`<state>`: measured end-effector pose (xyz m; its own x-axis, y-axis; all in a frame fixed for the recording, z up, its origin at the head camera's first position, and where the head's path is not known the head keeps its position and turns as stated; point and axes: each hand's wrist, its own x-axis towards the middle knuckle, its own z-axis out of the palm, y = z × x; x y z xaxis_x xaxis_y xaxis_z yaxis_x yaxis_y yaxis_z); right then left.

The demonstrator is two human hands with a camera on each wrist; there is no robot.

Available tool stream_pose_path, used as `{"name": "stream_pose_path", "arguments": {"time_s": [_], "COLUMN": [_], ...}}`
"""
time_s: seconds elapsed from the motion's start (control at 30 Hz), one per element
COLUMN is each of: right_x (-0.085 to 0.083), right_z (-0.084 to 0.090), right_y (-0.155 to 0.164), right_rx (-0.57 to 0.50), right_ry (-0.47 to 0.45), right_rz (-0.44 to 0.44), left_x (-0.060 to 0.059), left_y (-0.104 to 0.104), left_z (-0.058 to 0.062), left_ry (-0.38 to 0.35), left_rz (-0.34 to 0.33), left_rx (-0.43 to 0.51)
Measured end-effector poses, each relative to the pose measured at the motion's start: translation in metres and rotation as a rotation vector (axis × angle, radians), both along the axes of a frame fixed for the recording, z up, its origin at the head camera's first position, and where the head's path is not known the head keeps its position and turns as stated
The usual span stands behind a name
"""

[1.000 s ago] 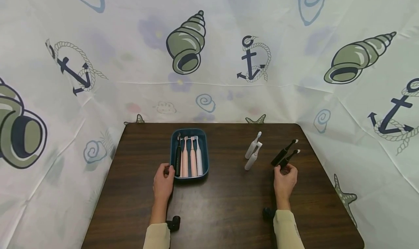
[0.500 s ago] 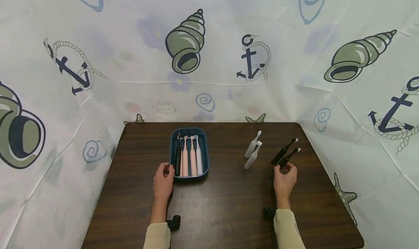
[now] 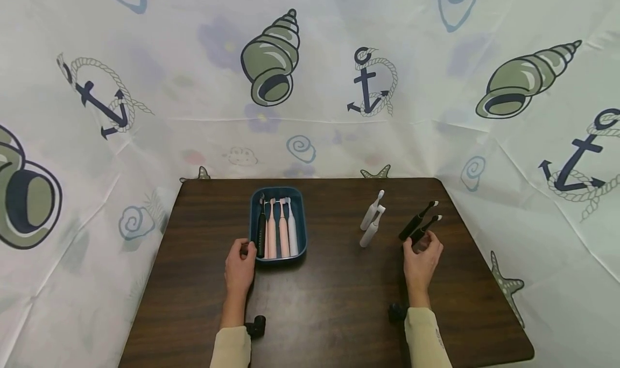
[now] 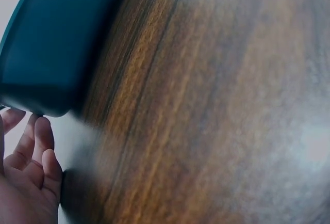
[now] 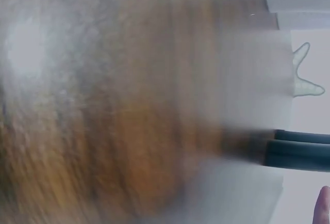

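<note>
Loosely spread, with no grip visible, the right hand (image 3: 423, 267) hovers beside the nearer black toothbrush (image 3: 421, 232) in the head view; its long axis stands upright on the table (image 3: 334, 303), bristles facing right. In the left wrist view, the left hand (image 4: 28, 180) meets the tray (image 4: 54, 38); whether pinching, I cannot tell. In the right wrist view, the handle (image 5: 297, 155) looks light, stiff, slick: best held mid-barrel.

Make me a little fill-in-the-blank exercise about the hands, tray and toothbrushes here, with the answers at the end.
1. The left hand is by the near left corner of a tray coloured ____.
2. Between that tray and the right hand stand two electric toothbrushes coloured ____.
3. The right hand is nearest to an electric toothbrush coloured ____.
4. Outside the tray, the electric toothbrushes number ____.

Missing words: blue; white; black; four.
</note>
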<state>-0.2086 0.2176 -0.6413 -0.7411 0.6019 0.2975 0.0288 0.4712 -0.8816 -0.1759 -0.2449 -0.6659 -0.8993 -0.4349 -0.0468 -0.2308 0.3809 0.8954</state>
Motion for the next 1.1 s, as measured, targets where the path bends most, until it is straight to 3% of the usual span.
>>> {"name": "stream_pose_path", "arguments": {"time_s": [0.37, 0.67, 1.1], "right_x": [0.007, 0.007, 0.006], "right_z": [0.038, 0.072, 0.105], "right_y": [-0.013, -0.029, -0.060], "right_rx": [0.008, 0.075, 0.136], "right_ry": [0.161, 0.297, 0.347], "right_rz": [-0.009, 0.038, 0.124], "left_x": [0.003, 0.003, 0.002], "left_y": [-0.002, -0.003, -0.003], "left_z": [0.002, -0.002, 0.001], "left_ry": [-0.017, -0.028, -0.017], "left_rz": [-0.005, -0.008, -0.003], "left_rx": [0.015, 0.006, 0.001]}}
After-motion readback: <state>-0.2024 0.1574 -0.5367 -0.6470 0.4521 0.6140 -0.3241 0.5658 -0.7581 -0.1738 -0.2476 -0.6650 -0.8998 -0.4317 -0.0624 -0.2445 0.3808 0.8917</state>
